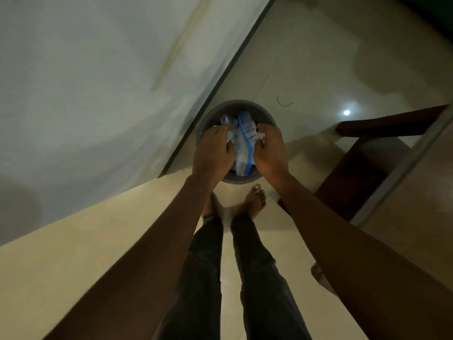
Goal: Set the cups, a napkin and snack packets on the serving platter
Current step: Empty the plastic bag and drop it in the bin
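A round grey serving platter (235, 105) hangs in front of me above the floor, held from both sides. My left hand (212, 153) grips its left rim and my right hand (270, 150) grips its right rim. Between the hands lies a blue and clear snack packet (245, 136) with a white label, standing on edge. Pale clear items and crumpled white paper (229, 136) lie beside it; I cannot tell cups from napkin here. Both hands cover much of the platter's contents.
A white wall (85, 82) with a dark skirting line runs on the left. A dark wooden furniture piece (367, 163) stands close on the right. Cream tiled floor (306, 57) stretches ahead. My bare feet and dark trousers show below the platter.
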